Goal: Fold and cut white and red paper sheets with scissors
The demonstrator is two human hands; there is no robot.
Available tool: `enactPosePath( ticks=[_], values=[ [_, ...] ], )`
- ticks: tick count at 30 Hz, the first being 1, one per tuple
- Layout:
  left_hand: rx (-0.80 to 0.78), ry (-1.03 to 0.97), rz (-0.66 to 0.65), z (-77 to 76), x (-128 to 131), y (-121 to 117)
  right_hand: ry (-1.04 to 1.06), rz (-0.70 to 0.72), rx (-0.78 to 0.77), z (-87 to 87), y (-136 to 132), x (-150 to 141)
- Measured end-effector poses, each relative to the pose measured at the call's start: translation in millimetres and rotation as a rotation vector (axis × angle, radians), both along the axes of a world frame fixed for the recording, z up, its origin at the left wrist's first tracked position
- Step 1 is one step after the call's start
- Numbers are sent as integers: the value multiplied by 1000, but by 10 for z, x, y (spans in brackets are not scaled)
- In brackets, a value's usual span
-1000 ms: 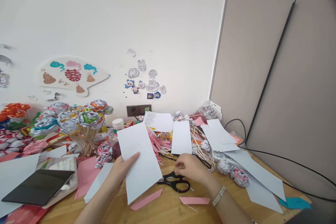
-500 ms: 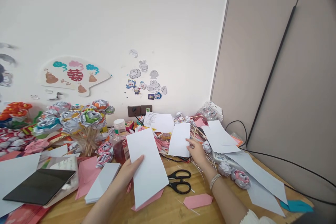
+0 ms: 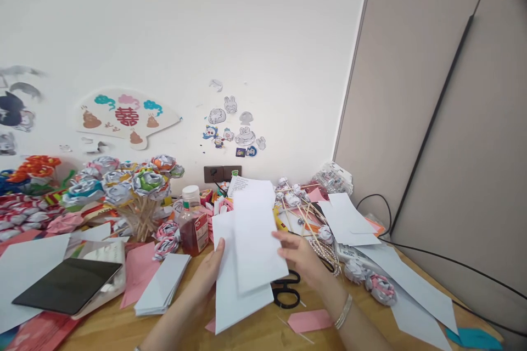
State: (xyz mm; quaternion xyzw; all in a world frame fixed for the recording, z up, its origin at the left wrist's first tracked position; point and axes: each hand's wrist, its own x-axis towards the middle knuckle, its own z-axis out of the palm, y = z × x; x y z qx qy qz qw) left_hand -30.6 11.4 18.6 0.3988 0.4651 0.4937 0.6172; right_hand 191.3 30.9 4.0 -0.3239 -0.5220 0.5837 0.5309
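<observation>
My left hand (image 3: 208,277) grips a tall white paper sheet (image 3: 230,299) by its left edge, above the wooden table (image 3: 123,329). My right hand (image 3: 302,258) holds a second white sheet (image 3: 255,241) by its right edge and lays it over the first one. Black scissors (image 3: 288,289) lie on the table under my right hand. A pink paper piece (image 3: 308,320) lies near my right wrist, which wears a bracelet.
A stack of white sheets (image 3: 162,285) and a pink sheet (image 3: 138,271) lie to the left. A dark tablet (image 3: 68,285) rests at far left. Paper flowers on sticks (image 3: 135,192), a bottle (image 3: 193,225), loose skewers (image 3: 307,216), more white sheets (image 3: 349,216) and cables (image 3: 453,255) crowd the back and right.
My right hand left the scissors, picked up the white sheet from the pile behind them, and brought it left over the sheet in my left hand.
</observation>
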Motion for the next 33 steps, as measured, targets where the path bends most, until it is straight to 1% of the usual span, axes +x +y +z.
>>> enactPosePath(
  ticks=[2,3,6,9,11,15,17,19,21,23,25,27,29,31,33],
  values=[
    [4,-48,-23,12,12,5,-84,74,-38,-56,-35,-107],
    [1,-43,-10,18,20,9,-114,80,-35,-81,-47,-151],
    [-12,20,57,27,41,22,-231,33,42,-145,-60,-228],
    [-3,41,38,23,47,22,-342,27,123,-175,-63,-245],
    [-9,63,8,28,58,2,-281,58,142,-170,-77,-254],
    [-28,108,-69,73,142,-86,-56,94,143,-167,-115,-320],
    [-34,149,-83,93,197,-129,-32,86,114,-208,-118,-364],
    [-39,179,-100,93,234,-155,-46,49,87,-262,-110,-399],
    [-42,182,-153,76,238,-161,-49,21,72,-290,-103,-422],
    [-29,186,-208,59,209,-155,-14,42,57,-264,-106,-433],
    [-2,208,-268,64,156,-155,33,62,56,-189,-119,-425],
    [34,238,-355,102,100,-172,50,18,75,-101,-131,-393],
    [44,283,-450,161,56,-202,30,-72,90,-41,-125,-335],
    [30,324,-500,221,24,-228,-2,-119,77,-29,-87,-259],
    [28,308,-529,269,-13,-231,5,-174,60,-58,-19,-180]
  ],
)
